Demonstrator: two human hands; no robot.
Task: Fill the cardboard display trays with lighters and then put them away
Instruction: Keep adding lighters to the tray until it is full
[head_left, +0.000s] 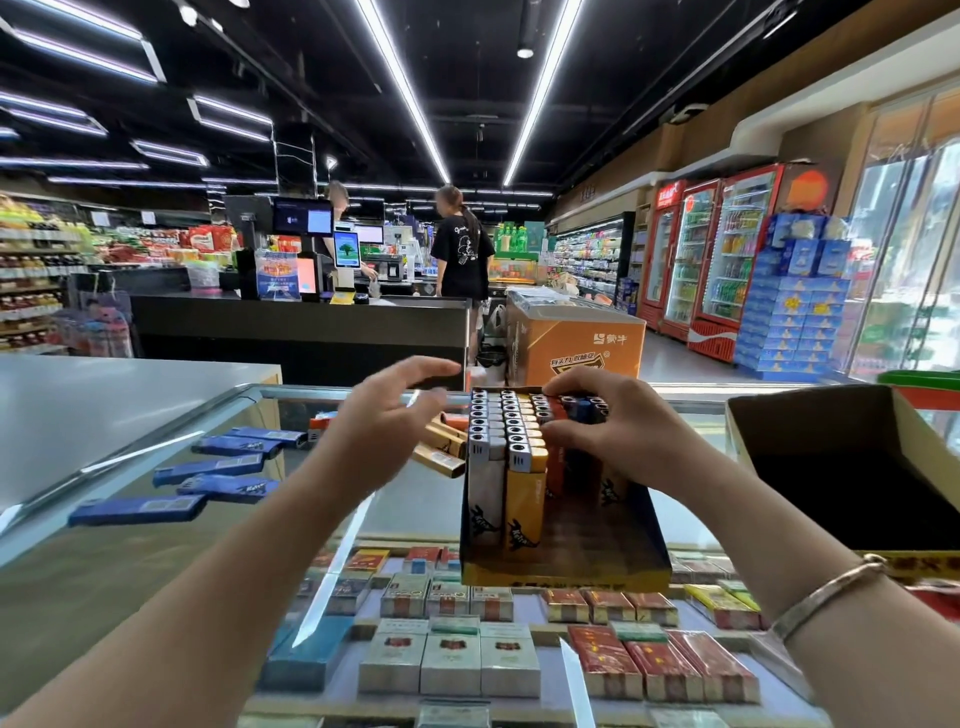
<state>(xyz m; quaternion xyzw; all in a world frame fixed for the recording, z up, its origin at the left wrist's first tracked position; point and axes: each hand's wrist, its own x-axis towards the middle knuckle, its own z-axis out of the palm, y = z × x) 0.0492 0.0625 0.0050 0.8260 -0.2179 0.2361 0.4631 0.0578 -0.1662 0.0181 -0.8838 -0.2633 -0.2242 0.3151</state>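
On glass counter (156, 519) | tray (566, 571) front bare | right hand (608, 421) pinches lighters (511, 447) | left hand (387, 421) fingers spread, hovering

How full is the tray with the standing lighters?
Partly full. The lighters stand upright in rows filling the far part of the tray; its near right part is bare floor. The right hand rests on the rows.

Half-filled tray (566, 569), upright lighters (511, 452)
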